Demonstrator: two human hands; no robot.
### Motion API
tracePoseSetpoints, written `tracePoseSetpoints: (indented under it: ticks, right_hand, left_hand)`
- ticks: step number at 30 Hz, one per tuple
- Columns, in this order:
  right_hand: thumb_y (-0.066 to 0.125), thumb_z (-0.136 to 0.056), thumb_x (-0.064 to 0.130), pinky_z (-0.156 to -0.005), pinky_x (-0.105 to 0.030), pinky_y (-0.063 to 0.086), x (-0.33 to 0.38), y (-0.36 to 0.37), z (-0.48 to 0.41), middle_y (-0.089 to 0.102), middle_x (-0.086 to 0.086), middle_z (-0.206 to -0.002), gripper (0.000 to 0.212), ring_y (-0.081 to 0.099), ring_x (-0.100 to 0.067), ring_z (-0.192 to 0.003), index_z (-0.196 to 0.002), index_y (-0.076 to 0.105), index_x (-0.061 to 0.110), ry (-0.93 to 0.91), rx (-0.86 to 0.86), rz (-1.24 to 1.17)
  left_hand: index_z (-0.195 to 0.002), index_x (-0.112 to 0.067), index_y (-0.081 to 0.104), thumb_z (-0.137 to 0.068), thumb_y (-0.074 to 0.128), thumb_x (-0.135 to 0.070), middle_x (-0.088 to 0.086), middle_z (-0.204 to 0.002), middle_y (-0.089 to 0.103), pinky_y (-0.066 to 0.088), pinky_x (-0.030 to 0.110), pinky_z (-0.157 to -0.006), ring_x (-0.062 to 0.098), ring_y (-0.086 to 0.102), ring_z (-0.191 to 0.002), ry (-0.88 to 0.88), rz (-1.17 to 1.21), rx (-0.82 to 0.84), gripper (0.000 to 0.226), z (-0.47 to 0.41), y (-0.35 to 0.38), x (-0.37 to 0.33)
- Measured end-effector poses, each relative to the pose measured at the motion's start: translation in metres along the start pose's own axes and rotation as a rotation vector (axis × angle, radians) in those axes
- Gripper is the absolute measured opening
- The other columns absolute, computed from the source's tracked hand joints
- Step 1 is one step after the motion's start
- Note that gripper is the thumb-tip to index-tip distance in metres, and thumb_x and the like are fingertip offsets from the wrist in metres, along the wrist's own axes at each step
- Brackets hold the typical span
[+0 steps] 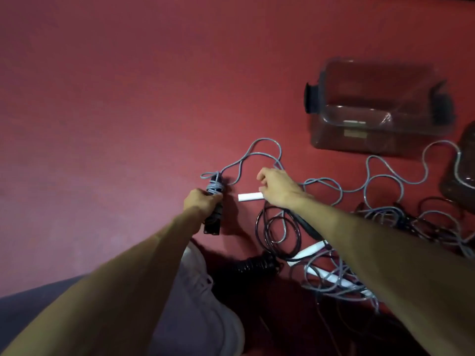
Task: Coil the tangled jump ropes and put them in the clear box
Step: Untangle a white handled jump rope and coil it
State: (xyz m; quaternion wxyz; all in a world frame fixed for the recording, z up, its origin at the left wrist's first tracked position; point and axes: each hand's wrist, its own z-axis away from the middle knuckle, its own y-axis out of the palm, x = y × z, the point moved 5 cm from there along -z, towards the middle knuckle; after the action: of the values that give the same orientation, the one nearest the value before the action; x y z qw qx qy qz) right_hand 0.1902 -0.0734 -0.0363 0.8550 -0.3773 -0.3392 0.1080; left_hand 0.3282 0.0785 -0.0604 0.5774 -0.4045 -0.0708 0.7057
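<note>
Left hand (199, 202) around handles (214, 220) (grey rope (257, 152))

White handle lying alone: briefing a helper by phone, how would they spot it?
On the red carpet, look between the left hand and right hand. The white handle lies there on bare carpet; the others sit buried in the rope tangle.

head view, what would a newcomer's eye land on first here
The left hand at centre grips black handles with grey rope wound round their top, its loose length trailing right across the red floor. The right hand reaches out beside a white handle, and a tangle of ropes lies at lower right. A clear box sits at upper right.
</note>
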Motion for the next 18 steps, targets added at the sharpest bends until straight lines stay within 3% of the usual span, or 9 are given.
tracePoseSetpoints:
  ticks: [2,5,8,11,14,16,18]
  right_hand:
    - [0.061,-0.088,0.020,-0.101,-0.036,0.039,-0.009,0.019,-0.007,0.055,-0.009,-0.120,0.029,0.050,-0.028,-0.117,-0.116,0.057,0.013,-0.017,0.061,0.157]
    - [0.061,-0.089,0.023,-0.101,-0.038,0.030,-0.016,0.032,-0.008,0.050,-0.006,-0.120,0.025,0.044,-0.026,-0.119,-0.113,0.056,0.017,-0.043,0.050,0.379]
    - [0.059,-0.092,0.021,-0.101,-0.040,0.033,-0.018,0.026,-0.005,0.052,-0.009,-0.121,0.023,0.049,-0.029,-0.118,-0.114,0.055,0.014,-0.028,0.038,0.343]
    - [0.059,-0.093,0.017,-0.087,-0.039,0.044,-0.016,0.004,0.006,0.058,-0.013,-0.111,0.017,0.057,-0.032,-0.103,-0.108,0.052,0.011,-0.055,0.014,0.143]
    - [0.065,-0.089,0.015,-0.069,-0.033,0.039,-0.008,-0.031,0.027,0.062,-0.010,-0.089,0.014,0.055,-0.025,-0.080,-0.100,0.056,0.013,-0.104,-0.026,-0.051]
    - [0.073,-0.082,0.014,-0.065,-0.028,0.039,0.001,-0.061,0.050,0.058,-0.001,-0.076,0.017,0.051,-0.019,-0.070,-0.091,0.060,0.017,-0.138,-0.068,-0.173]
    - [0.080,-0.074,0.013,-0.061,-0.021,0.039,0.010,-0.093,0.075,0.057,0.004,-0.070,0.023,0.051,-0.014,-0.065,-0.083,0.061,0.022,-0.185,-0.128,-0.224]
  left_hand:
    - [-0.100,0.001,0.071,-0.087,0.068,-0.035,0.018,-0.099,0.070,0.047,0.033,-0.074,0.030,0.066,-0.094,-0.064,-0.022,-0.031,0.038,-0.007,0.007,0.015]
    - [-0.109,0.003,0.062,-0.085,0.069,-0.038,0.021,-0.112,0.067,0.047,0.036,-0.078,0.035,0.063,-0.105,-0.105,-0.037,-0.078,0.049,-0.011,0.014,0.026]
    - [-0.118,0.004,0.051,-0.086,0.067,-0.039,0.021,-0.119,0.061,0.047,0.038,-0.083,0.038,0.059,-0.111,-0.145,-0.076,-0.106,0.056,-0.004,0.012,0.024]
    - [-0.125,0.003,0.044,-0.085,0.069,-0.035,0.023,-0.131,0.048,0.042,0.042,-0.100,0.039,0.047,-0.124,-0.186,-0.165,-0.244,0.061,0.018,-0.005,0.009]
    - [-0.125,0.001,0.047,-0.087,0.062,-0.017,0.024,-0.129,0.043,0.035,0.041,-0.100,0.039,0.041,-0.122,0.111,-0.087,-0.387,0.045,0.048,-0.025,-0.031]
    - [-0.119,-0.003,0.055,-0.086,0.057,-0.008,0.020,-0.119,0.050,0.035,0.034,-0.094,0.035,0.047,-0.112,0.393,-0.052,-0.356,0.034,0.075,-0.031,-0.071]
    - [-0.110,-0.004,0.063,-0.091,0.054,-0.013,0.016,-0.111,0.061,0.039,0.032,-0.087,0.032,0.055,-0.103,0.522,-0.019,-0.223,0.023,0.101,-0.026,-0.111]
